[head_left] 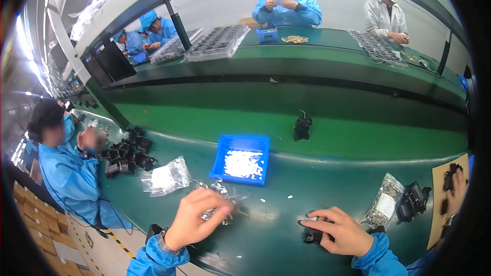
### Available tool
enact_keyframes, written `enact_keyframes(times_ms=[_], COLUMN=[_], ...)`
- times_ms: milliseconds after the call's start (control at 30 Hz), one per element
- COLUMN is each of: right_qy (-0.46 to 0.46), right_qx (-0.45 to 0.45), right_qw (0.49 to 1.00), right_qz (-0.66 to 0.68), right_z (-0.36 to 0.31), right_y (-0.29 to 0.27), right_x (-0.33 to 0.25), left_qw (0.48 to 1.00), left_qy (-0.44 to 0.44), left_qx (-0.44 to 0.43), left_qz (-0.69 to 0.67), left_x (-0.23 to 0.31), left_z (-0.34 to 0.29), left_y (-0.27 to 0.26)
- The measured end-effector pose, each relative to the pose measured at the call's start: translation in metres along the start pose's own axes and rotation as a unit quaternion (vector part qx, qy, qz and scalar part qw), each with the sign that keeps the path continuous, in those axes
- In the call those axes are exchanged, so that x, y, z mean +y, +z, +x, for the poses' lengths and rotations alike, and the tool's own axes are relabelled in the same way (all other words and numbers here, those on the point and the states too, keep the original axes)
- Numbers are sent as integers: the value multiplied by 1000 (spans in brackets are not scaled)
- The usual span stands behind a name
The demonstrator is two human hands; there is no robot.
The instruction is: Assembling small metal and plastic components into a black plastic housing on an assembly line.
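My left hand (197,218) is over a loose pile of small shiny metal parts (219,190), fingers curled and blurred by motion. Bits of metal show between thumb and fingers; whether they are gripped is hard to make out. To the right, my right hand (342,232) is closed around a small black plastic part (312,236) on the green bench (266,248). A pale narrow piece (308,219) lies at its fingertips. Between and beyond my hands stands a blue tray (219,159) of small white pieces (243,164), a few of which lie loose on the bench.
A clear bag (166,178) lies left of the tray, near a heap of black parts (125,156) by a co-worker (71,163). At right are a bag of metal parts (383,202), black housings (413,202) and another person's hand (456,192). A black device (303,127) sits farther back.
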State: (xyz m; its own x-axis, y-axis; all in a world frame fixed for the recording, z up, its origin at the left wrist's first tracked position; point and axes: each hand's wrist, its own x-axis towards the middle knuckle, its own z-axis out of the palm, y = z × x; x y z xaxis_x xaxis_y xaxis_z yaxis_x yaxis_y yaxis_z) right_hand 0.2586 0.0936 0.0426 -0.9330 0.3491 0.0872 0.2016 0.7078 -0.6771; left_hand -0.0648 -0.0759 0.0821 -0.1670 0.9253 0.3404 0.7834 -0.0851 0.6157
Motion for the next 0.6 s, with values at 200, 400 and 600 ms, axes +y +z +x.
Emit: enact_keyframes(times_ms=[200,400,600], right_qy=[-72,-35,-33], right_qx=[87,152,161], right_qw=[992,988,986], right_qz=[-61,10,27], right_z=[2,-1,-3], right_y=[19,18,18], right_x=[2,-4,-2], left_qw=[976,932,949], left_qy=[20,89,-3], left_qx=[-99,-121,-76], left_qz=[191,329,307], left_x=[-10,-16,-19], left_z=[-7,3,4], left_y=[5,11,-25])
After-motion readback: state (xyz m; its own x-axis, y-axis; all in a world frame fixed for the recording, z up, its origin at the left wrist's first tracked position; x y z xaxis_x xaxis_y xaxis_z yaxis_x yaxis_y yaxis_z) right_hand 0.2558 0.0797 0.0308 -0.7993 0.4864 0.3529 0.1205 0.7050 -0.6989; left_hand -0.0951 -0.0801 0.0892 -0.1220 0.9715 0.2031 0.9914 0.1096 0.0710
